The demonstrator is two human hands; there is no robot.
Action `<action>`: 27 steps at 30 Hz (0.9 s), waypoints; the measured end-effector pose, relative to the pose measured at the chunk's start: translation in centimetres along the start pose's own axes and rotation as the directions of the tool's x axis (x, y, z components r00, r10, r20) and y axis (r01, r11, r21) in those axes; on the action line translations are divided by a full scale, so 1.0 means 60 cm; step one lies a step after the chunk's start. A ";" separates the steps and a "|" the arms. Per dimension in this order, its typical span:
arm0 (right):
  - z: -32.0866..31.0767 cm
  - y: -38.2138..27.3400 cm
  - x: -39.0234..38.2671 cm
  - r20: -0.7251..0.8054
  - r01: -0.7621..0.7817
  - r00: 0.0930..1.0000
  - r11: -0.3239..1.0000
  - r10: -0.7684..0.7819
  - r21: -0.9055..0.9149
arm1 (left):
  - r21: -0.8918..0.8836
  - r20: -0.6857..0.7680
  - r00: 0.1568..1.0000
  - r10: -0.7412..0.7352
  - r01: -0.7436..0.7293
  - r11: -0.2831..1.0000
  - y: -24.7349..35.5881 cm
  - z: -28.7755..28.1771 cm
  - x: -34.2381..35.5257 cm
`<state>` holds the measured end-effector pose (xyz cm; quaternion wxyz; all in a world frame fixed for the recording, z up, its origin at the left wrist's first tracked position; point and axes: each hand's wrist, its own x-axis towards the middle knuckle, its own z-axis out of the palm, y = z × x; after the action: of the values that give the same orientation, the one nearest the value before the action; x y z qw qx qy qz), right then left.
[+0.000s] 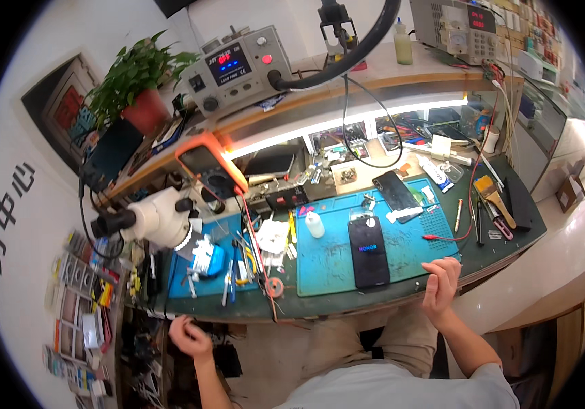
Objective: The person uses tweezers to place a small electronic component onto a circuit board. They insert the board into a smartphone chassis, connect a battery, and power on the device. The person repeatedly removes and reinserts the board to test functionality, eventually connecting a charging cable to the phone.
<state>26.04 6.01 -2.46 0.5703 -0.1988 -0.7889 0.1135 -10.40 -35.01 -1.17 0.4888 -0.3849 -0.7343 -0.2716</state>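
A black smartphone [370,252] with a lit screen lies on the blue work mat [326,267]. To its right, my right hand [441,290] hovers by the bench's front edge, fingers loosely bent, holding nothing. My left hand [191,337] is off the bench at the lower left, half curled, with nothing visible in it; it is nearest to the smaller blue mat [178,289]. A second dark phone [397,195] lies at the mat's far edge, a white strip beside it. Left of the lit phone stands a white squeeze bottle [314,225].
A microscope [152,221] rises at the left, near tweezers [229,281] and a blue-and-white object [208,259]. Red test leads cross the bench. A brush [495,200] lies at the right. On the shelf sit a hot-air station [238,68] and a power supply [452,31]; a black hose arches overhead.
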 end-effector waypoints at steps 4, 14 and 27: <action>-0.012 -0.006 0.086 0.102 0.139 0.983 0.978 -0.155 0.153 | -0.285 0.007 0.989 0.149 -0.141 0.948 0.126 0.077 0.079; -0.015 0.059 0.041 -0.027 -0.044 0.999 0.996 0.046 0.079 | 0.247 0.434 0.849 -0.303 0.212 0.946 -0.268 0.236 0.178; 0.025 0.036 0.031 -0.114 -0.169 0.983 0.946 0.143 -0.277 | 0.129 0.883 0.469 -0.010 -0.223 0.966 -0.531 0.467 0.236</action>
<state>24.51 8.86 -2.24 0.5608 -0.3457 -0.7516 0.0341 -54.33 -26.76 0.76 0.1004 -0.4564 -0.8804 0.0804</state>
